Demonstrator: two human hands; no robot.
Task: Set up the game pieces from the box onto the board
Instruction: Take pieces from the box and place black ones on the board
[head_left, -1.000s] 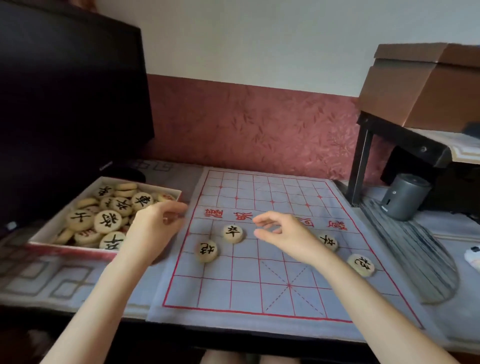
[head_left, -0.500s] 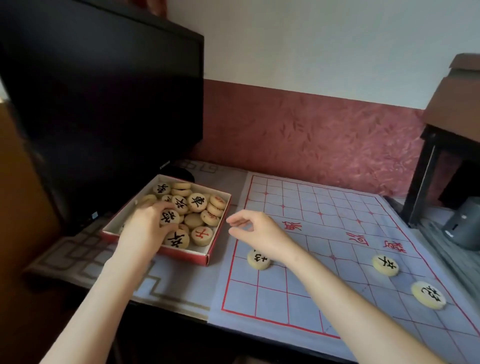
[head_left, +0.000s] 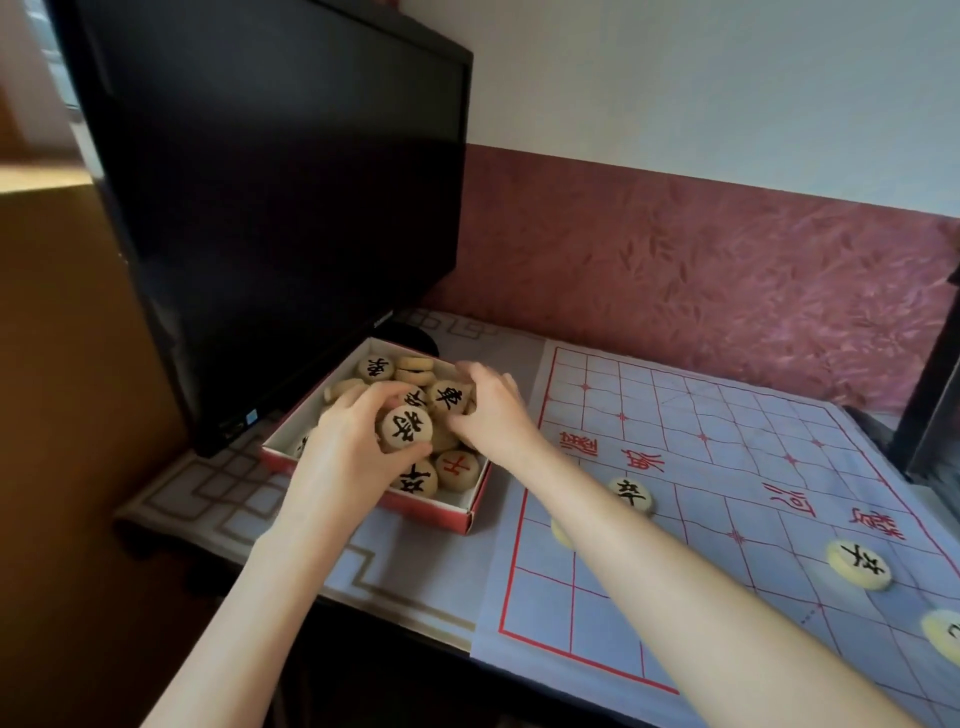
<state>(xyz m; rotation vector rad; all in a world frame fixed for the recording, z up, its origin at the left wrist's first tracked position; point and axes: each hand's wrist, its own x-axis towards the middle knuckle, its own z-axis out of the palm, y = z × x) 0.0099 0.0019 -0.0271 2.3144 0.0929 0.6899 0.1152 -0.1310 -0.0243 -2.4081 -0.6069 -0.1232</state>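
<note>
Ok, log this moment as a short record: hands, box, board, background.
left hand: over the box, thumb and fingers gripping a black-character xiangqi piece
right hand: inside the box, fingers curled among the loose pieces; grip cannot be told
box: red-sided, open, beside the board's left edge, heaped with pieces
board: red-grid xiangqi sheet; four placed pieces, one partly hidden by the right forearm, one cut off at the frame edge
background: dark monitor behind the box
</note>
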